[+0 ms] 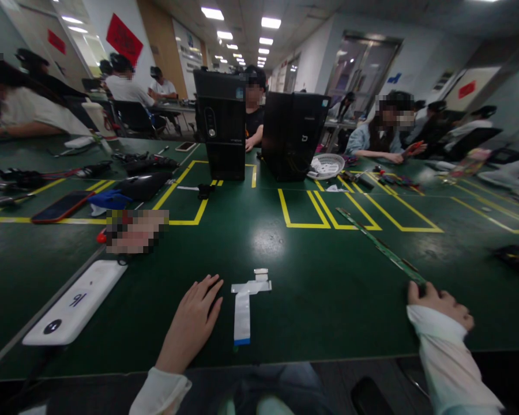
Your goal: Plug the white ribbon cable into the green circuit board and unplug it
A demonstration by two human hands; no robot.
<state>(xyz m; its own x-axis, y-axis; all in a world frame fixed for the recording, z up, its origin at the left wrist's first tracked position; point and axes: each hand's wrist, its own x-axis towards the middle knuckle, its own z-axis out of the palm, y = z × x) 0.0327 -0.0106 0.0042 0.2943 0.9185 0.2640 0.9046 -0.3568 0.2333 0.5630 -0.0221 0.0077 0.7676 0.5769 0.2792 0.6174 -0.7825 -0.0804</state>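
Observation:
My left hand [196,320] lies flat on the green table, fingers stretched out and nothing in them. Just to its right is a white flat ribbon cable [243,314] with a blue end, its upper part a T shape with a small connector piece. On the right, my right hand [442,306] has its fingers curled at the near end of a long, narrow green circuit board [378,245]. That board slants away to the upper left, its far end by the yellow tape; the exact grip is partly hidden by the fingers.
A white power bank-like case [75,302] lies at left, near a phone [63,206] and dark cables [138,164]. Two black computer towers [225,127] stand at the back, with a white basket [326,166] beside them. Other people sit around the tables.

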